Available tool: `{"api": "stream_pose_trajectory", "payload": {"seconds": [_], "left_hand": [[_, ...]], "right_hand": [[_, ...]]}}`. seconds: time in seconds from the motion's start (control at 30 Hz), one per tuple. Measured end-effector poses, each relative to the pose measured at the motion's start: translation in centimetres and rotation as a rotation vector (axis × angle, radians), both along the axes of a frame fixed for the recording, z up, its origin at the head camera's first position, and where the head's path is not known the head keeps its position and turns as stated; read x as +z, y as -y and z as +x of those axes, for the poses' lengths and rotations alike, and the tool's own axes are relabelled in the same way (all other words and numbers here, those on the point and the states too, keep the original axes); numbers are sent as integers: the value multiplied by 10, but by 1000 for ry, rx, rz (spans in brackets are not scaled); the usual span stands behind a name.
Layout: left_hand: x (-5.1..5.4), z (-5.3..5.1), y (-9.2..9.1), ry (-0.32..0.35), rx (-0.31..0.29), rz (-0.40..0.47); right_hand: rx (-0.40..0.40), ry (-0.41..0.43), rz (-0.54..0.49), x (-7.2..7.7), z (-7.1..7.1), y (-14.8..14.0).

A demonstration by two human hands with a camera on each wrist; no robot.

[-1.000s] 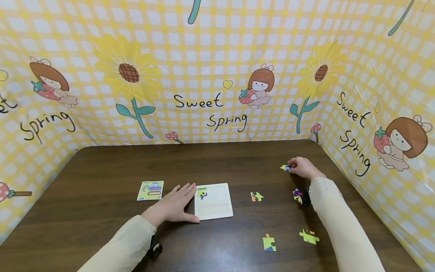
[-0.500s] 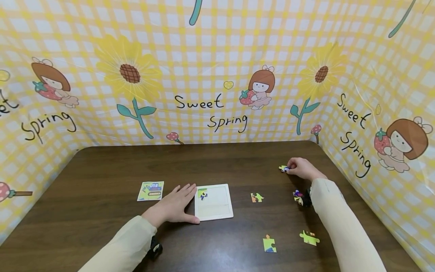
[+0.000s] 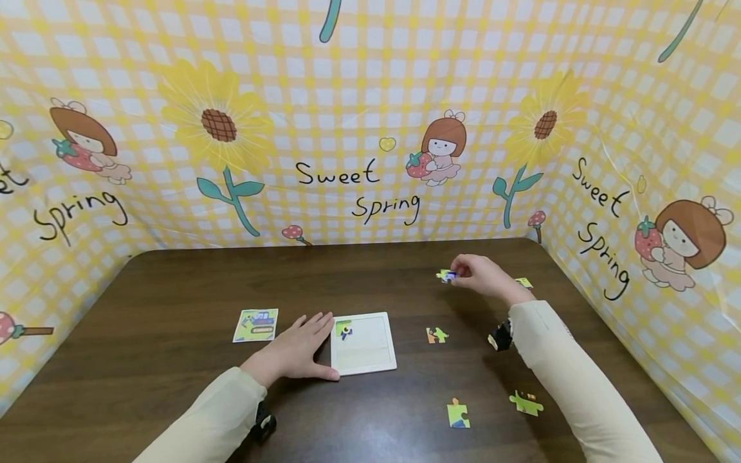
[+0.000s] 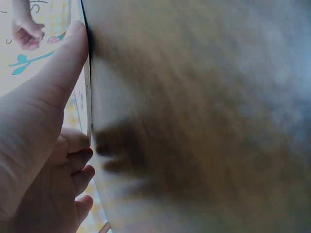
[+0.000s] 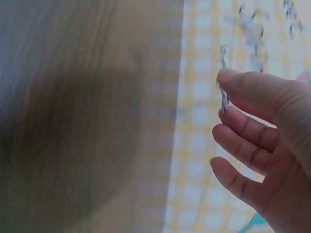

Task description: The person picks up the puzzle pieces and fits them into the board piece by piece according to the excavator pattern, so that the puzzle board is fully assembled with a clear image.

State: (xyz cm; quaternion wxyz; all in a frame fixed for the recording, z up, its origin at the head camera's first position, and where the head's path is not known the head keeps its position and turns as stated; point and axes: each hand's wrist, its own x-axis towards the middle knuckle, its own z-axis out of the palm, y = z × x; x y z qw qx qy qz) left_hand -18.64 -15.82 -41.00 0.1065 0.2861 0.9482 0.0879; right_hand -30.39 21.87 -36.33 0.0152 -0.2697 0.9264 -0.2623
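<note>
In the head view my left hand (image 3: 298, 350) lies with spread, straight fingers along the left edge of a white puzzle tray (image 3: 365, 360). Its thumb touches the tray's lower left corner; the left wrist view shows the thumb against the tray's thin edge (image 4: 89, 104). One jigsaw piece (image 3: 344, 329) sits in the tray's upper left corner. My right hand (image 3: 486, 278) pinches another jigsaw piece (image 3: 444, 276), green and purple, above the far right of the table. Seen edge-on in the right wrist view, this piece (image 5: 224, 54) is between thumb and index finger, the other fingers loosely bent.
Loose jigsaw pieces lie right of the tray: an orange-green one (image 3: 437, 335), a green-blue one (image 3: 459, 415), a green one (image 3: 526, 404) and one (image 3: 524, 282) partly behind the right wrist. A picture card (image 3: 256, 325) lies left. Patterned cloth (image 3: 347, 128) walls the table.
My right hand has carried the pinched piece leftward and up from the table, uncovering a piece behind its wrist. A colourful piece near that wrist is now out of sight. The left hand stays put.
</note>
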Motion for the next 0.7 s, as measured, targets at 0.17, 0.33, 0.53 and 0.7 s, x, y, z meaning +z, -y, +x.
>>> {"api": "stream_pose_trajectory", "payload": {"seconds": [0.17, 0.33, 0.53, 0.7], "left_hand": [[-1, -1, 0, 4, 5, -1], [-2, -1, 0, 0, 5, -1], [-2, -1, 0, -16, -6, -11], [-2, 0, 0, -12, -2, -10]], "right_hand": [[74, -24, 4, 7, 9, 30], [134, -49, 25, 7, 19, 59], [188, -77, 77, 0, 32, 89], [234, -97, 117, -7, 41, 109]]}}
